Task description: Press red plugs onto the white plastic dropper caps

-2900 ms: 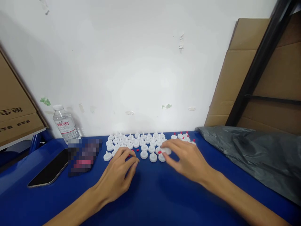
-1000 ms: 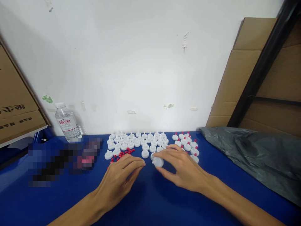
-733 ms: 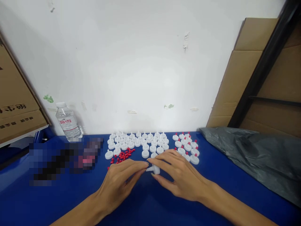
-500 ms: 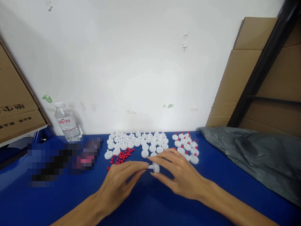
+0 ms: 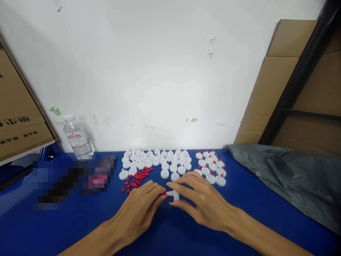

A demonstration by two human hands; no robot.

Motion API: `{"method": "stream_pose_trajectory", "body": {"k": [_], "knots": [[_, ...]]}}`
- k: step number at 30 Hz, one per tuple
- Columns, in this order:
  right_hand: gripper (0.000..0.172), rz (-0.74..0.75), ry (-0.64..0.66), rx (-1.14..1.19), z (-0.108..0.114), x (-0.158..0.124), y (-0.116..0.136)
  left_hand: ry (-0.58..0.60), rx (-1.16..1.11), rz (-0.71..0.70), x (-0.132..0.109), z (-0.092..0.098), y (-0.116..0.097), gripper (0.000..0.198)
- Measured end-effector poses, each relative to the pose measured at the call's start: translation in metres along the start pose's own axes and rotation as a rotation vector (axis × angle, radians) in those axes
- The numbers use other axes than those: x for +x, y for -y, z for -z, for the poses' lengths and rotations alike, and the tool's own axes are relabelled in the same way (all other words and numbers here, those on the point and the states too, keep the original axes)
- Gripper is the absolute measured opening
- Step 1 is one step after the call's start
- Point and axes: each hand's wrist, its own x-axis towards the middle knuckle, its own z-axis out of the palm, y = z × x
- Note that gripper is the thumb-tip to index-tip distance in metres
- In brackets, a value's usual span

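My right hand (image 5: 202, 199) grips a white nozzle cap (image 5: 176, 195) by its round base, thumb below and fingers above. The cap lies on its side, its thin spout pointing left. A small red tip cap (image 5: 164, 193) is pinched between the thumb and forefinger of my left hand (image 5: 141, 206), at the end of that spout. How far the spout sits inside it, I cannot tell. Loose red tip caps (image 5: 137, 180) are scattered beyond my left hand. Behind them stand rows of white nozzle caps (image 5: 156, 161) with bare spouts. Further right, several white caps carry red tips (image 5: 213, 165).
A water bottle (image 5: 77, 138) stands at the back left, near a cardboard box (image 5: 21, 106). Blurred dark items (image 5: 64, 185) lie on the blue table (image 5: 170, 234). At right are a grey plastic sheet (image 5: 287, 177) and upright cardboard (image 5: 279, 71). A white wall closes off the back.
The red tip cap now shows at the spout's end, where my left fingertips hid it before. My left fingers have drawn slightly left, and the white nozzle cap sits slightly lower in view.
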Motion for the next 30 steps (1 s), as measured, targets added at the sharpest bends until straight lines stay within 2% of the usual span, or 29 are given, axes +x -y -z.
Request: {"method": "stream_pose_trajectory", "body": {"k": [4,13,18,21,25,27,30], "knots": [[0.034,0.047,0.008,-0.015,0.0,0.0,0.004,0.076,-0.086,0.065,-0.006,0.001,-0.006,0.027],[0.028,0.145,-0.078,-0.067,0.001,0.0,0.01,0.137,-0.21,0.089,-0.007,0.007,-0.013,0.032],[0.025,0.142,-0.074,-0.166,0.0,0.005,0.003,0.133,-0.136,0.123,0.003,0.006,-0.013,0.03],[0.019,0.075,-0.104,-0.216,0.002,0.007,-0.006,0.083,-0.024,0.092,0.008,0.007,-0.003,0.02],[0.013,-0.125,-0.186,-0.221,0.014,0.007,-0.025,0.03,0.198,0.086,0.011,0.011,0.024,0.026],[0.012,-0.22,-0.185,-0.227,0.02,0.005,-0.037,0.022,0.267,0.098,0.011,0.013,0.037,0.029],[0.012,-0.286,-0.157,-0.249,0.025,0.003,-0.051,0.038,0.32,0.099,0.01,0.013,0.048,0.035]]}}
